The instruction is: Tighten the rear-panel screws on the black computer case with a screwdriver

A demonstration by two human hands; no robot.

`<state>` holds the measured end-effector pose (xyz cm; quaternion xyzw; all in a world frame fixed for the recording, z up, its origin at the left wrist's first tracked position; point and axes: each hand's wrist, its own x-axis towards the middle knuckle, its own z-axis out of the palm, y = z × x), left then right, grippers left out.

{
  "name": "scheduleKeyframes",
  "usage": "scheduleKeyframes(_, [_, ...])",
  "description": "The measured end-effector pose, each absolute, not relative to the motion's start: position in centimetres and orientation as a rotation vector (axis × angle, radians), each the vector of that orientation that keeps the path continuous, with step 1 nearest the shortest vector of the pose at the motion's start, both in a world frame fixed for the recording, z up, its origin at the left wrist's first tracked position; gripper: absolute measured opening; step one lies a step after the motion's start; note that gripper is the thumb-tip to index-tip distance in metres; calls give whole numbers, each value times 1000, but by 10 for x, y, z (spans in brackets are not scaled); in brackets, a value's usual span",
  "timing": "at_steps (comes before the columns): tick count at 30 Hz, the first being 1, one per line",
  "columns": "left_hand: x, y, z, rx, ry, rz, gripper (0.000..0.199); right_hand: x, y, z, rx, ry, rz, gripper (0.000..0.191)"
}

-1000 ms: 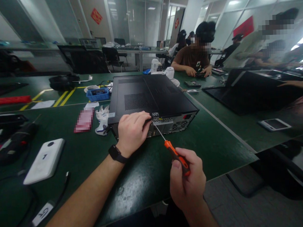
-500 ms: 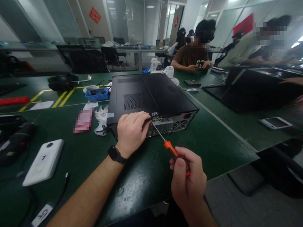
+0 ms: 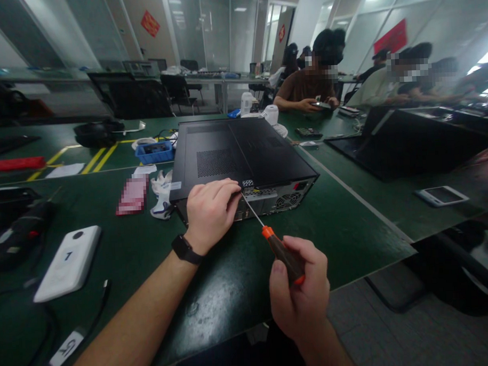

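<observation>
A black computer case (image 3: 254, 150) lies flat on the green table (image 3: 349, 227), its rear panel with a fan grille facing me. My left hand (image 3: 213, 208) rests on the case's near edge, fingertips pinched together near the screwdriver tip; what they hold, if anything, is hidden. In my right hand (image 3: 302, 293) is an orange and dark screwdriver (image 3: 284, 256), its handle between thumb and fingers. The shaft points up and left, and its tip meets the rear edge of the case beside my left fingertips.
Left of the case are a white glove (image 3: 161, 194), a blue bin (image 3: 155, 152) and a white power bank (image 3: 68, 263). A phone (image 3: 443, 196) and a black open case (image 3: 419, 145) are on the right. A person (image 3: 308, 90) sits across the table.
My right thumb and fingers have shifted on the screwdriver handle, loosening around it and showing more of its dark side. My left hand stays at the same edge. The view has moved slightly.
</observation>
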<state>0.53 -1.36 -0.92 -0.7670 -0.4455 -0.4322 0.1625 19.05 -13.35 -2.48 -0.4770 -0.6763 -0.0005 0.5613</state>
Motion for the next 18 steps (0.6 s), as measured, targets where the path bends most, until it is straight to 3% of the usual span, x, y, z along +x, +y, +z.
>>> scheduleKeyframes(4, [5, -13, -10, -2192, -1279, -1230, 7, 191, -131, -27, -1147, -1592, -38, 28])
scheduleKeyframes(9, [6, -14, -9, -2182, -1266, -1230, 7, 192, -131, -25, -1132, -1599, 23, 37])
scheduleKeyframes(18, [6, -15, -8, -2193, -1277, -1234, 8, 191, -132, -25, -1174, -1574, 18, 32])
